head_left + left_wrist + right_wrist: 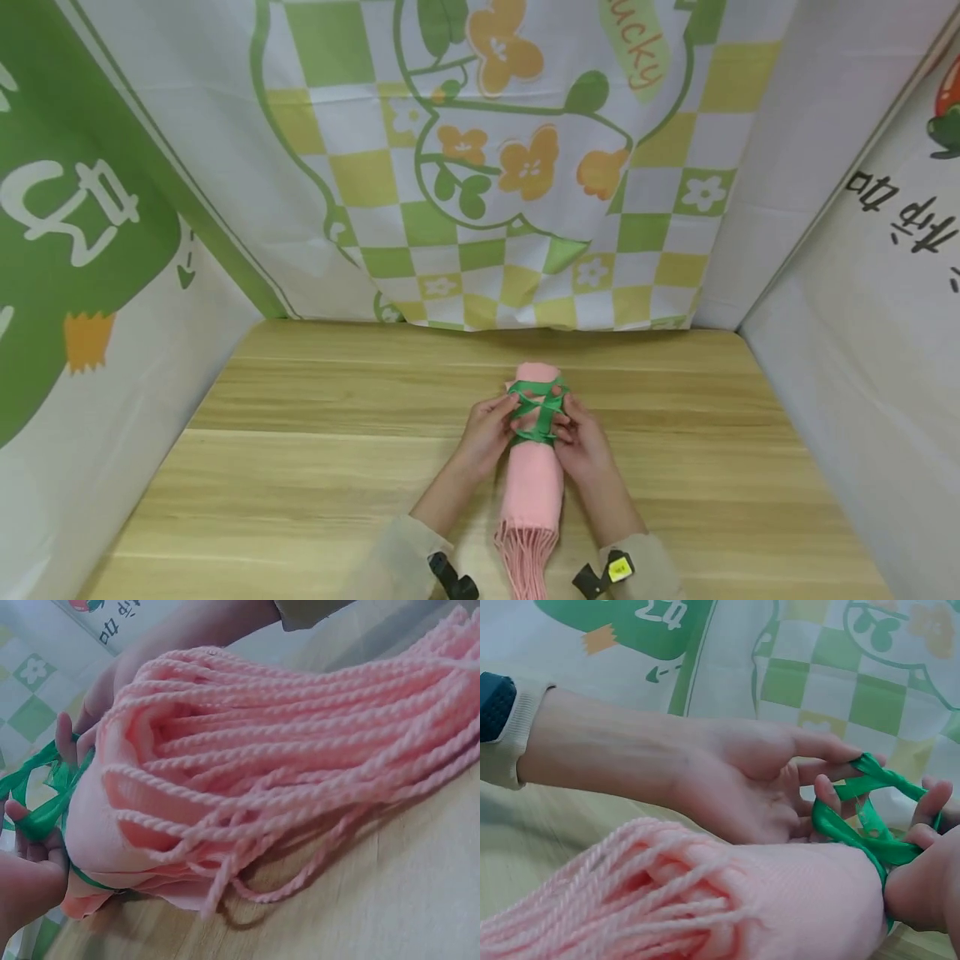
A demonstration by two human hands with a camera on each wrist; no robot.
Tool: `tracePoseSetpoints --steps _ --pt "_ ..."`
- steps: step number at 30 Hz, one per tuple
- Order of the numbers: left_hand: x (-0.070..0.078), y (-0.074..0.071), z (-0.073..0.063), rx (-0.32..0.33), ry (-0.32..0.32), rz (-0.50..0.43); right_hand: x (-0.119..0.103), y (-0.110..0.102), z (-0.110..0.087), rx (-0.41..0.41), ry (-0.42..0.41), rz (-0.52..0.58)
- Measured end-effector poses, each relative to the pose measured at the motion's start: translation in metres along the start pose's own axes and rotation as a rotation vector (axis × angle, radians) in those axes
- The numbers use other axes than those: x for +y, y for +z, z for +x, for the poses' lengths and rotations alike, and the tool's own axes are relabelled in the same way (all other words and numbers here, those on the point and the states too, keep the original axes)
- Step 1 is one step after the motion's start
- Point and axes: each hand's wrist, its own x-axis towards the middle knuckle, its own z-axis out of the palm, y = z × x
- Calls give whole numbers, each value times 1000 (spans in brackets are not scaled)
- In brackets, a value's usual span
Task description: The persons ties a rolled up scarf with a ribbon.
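Note:
A pink scarf (534,483), rolled into a bundle, lies lengthwise on the table with its twisted fringe (300,742) towards the person. Around its far half runs a green ribbon (534,435), tied about the roll and drawn up into loops above it. On the left side, my left hand (483,429) pinches a ribbon loop between thumb and fingers, which shows in the right wrist view (866,761). Opposite it, my right hand (588,442) holds the ribbon with curled fingers, partly hidden behind the loops. Both hands are close against the scarf.
The wooden table (337,467) spreads out on both sides of the scarf. Behind it hangs a checked green and yellow cloth (517,275). Printed white panels (847,333) stand at the left and right. Dark wrist devices (453,577) sit on the sleeves.

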Motion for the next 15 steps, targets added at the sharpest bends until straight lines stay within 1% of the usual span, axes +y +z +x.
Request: tracePoseSetpoints --steps 2,4,8,10,12,13,15 --pt "1 0 0 -19 -12 -12 -2 -3 0 -34 -7 -1" --pt "2 -1 -1 -35 -20 -11 -3 -6 -1 -62 -49 -23" --pt "2 -2 -2 -43 -39 -12 -3 -17 -4 -123 -199 -125" --pt "1 -2 -3 -38 -45 3 -3 -22 -7 -141 -257 -190" --pt "1 -2 -4 -32 -44 56 -4 -26 -8 -137 -292 -280" --pt "1 -4 -5 -38 -42 108 -5 -27 -9 -127 -304 -348" --pt "3 -9 -6 -46 -33 268 -7 -30 -9 -88 -326 -537"
